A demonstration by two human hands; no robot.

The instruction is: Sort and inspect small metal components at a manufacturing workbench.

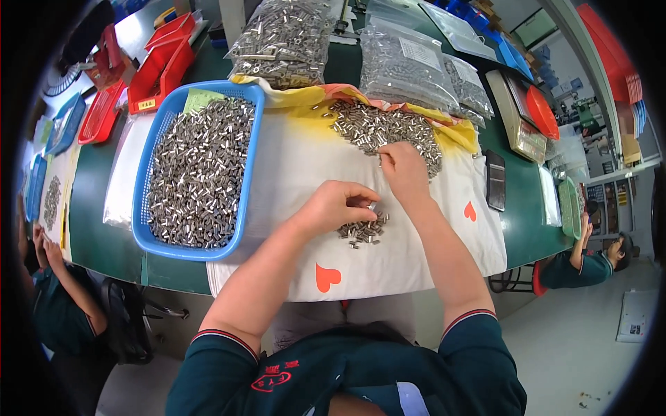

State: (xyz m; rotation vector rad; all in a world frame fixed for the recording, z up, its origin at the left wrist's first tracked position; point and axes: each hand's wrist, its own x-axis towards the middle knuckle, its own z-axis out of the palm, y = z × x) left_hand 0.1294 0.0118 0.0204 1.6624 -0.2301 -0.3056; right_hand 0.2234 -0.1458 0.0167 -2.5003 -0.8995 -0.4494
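My left hand [338, 206] curls just above a small heap of short metal cylinders [362, 234] on the white cloth [291, 159]. A shiny metal cylinder [372, 206] shows at its fingertips; the inside of the palm is hidden. Farther away, my right hand [404, 170] is pinched at the near edge of a bigger pile of the same cylinders [378, 128]. What sits between its fingertips is too small to make out. At the left, a blue plastic basket [139, 201] is filled with similar cylinders, a yellow-green slip of paper [202, 99] lying on them.
Bulging clear bags of metal parts [281, 45] [402, 66] stand behind the cloth. Red bins [161, 73] sit at the back left. A dark phone-like object [495, 180] lies right of the cloth on the green table [524, 208]. Other people work at both sides.
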